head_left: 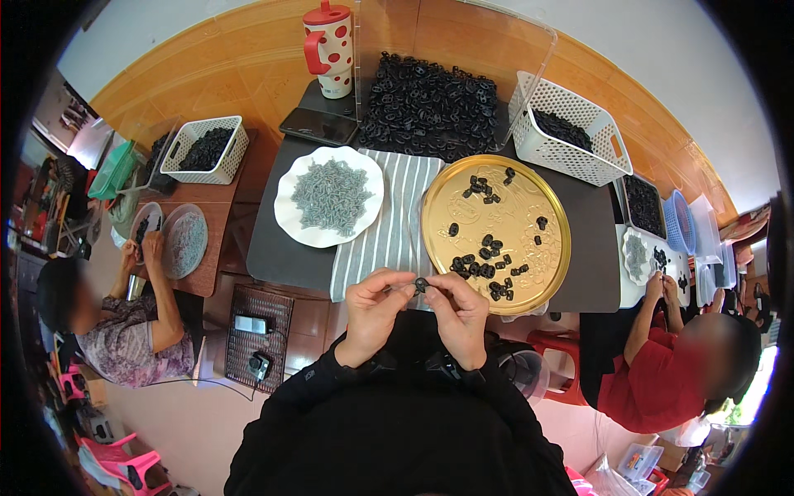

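Note:
My left hand point(370, 318) and my right hand point(461, 321) meet just past the table's front edge. Their thumbs and fingertips pinch one small, rounded black part point(421, 284), partly hidden by the fingers. Ahead and to the right, a round gold tray point(542, 285) bears several clusters of similar black parts point(490, 245). A white wavy-rimmed plate point(287, 217) at left holds a heap of small grey pieces point(332, 195). Between plate and tray lies a grey-and-white striped cloth point(389, 215). A heap of black ring-like parts point(430, 103) fills the clear bin point(529, 37) behind.
A red-lidded spotted tumbler point(332, 51) and a dark phone point(319, 126) stand at back left. A white basket point(571, 162) of black parts is at back right. Co-workers sit at left point(136, 331) and right point(662, 372); a red stool point(558, 355) is below the table.

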Tool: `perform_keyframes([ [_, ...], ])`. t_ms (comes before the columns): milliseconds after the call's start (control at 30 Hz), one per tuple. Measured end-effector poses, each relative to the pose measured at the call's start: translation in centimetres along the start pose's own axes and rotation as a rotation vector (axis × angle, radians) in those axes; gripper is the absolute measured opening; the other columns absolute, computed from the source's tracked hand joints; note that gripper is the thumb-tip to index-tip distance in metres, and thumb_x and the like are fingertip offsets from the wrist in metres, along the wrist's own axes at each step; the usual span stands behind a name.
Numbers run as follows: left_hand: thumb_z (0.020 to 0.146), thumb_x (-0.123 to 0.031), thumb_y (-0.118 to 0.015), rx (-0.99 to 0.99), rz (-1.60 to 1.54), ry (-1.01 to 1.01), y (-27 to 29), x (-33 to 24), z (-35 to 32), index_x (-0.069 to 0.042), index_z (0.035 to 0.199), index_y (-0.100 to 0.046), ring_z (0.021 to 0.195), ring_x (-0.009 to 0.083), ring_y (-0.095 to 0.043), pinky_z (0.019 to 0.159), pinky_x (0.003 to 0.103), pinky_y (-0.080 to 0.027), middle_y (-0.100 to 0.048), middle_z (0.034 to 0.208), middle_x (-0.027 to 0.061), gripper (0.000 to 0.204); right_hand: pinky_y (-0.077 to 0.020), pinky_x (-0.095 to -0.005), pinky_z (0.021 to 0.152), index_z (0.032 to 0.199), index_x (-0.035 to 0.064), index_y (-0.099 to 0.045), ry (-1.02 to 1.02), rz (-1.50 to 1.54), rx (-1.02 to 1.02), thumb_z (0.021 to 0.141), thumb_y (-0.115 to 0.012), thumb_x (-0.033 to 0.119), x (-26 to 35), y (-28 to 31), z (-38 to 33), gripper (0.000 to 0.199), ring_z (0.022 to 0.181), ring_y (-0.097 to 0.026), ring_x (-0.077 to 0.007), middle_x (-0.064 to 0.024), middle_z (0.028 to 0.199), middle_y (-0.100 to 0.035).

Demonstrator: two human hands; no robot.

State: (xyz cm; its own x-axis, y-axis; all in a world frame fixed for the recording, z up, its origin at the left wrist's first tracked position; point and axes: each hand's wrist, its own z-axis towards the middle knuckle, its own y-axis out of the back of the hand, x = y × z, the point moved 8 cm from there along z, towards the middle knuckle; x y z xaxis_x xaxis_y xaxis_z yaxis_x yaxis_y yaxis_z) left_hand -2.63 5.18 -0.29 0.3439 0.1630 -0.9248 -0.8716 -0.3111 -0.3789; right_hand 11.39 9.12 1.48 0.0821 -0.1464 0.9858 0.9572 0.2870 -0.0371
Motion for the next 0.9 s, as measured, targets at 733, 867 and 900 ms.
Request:
perform_keyframes([
  [733,0.082,0.005,-0.064,0.224,-0.093,0.143,-0.6,1.4,0.0,0.0,0.11,-0.065,0.071,0.0084,-0.056,0.056,0.019,-0.047,-0.061,0.087,0.0054,0.028,-0.0449,-0.0212,0.068,0.098,-0.0037,-0.062,-0.088,0.146,0.078,0.087,-0.055,-0.006,-0.6,0.0,0.0,0.014,0.077,-0.055,-0.0071,-0.0038,0.085,-0.06],
  [867,0.082,0.005,-0.064,0.221,-0.059,0.097,-0.7,0.9,-0.1,0.0,0.112,-0.065,0.067,0.008,-0.053,0.056,0.019,-0.045,-0.058,0.084,0.0033,0.03,-0.0454,-0.0217,0.067,0.102,-0.0034,-0.062,-0.016,0.09,0.113,0.085,-0.057,-0.008,-0.2,-0.3,0.0,0.019,0.078,-0.056,-0.0082,-0.0046,0.085,-0.06],
  [900,0.082,0.006,-0.064,0.21,-0.071,0.088,-0.6,0.8,-0.1,-0.001,0.113,-0.065,0.066,0.008,-0.052,0.056,0.019,-0.044,-0.057,0.084,0.003,0.031,-0.0454,-0.0215,0.067,0.105,-0.003,-0.062,0.016,0.113,0.124,0.083,-0.058,-0.01,0.1,-0.6,-0.1,0.023,0.077,-0.056,-0.0086,-0.005,0.087,-0.059],
])
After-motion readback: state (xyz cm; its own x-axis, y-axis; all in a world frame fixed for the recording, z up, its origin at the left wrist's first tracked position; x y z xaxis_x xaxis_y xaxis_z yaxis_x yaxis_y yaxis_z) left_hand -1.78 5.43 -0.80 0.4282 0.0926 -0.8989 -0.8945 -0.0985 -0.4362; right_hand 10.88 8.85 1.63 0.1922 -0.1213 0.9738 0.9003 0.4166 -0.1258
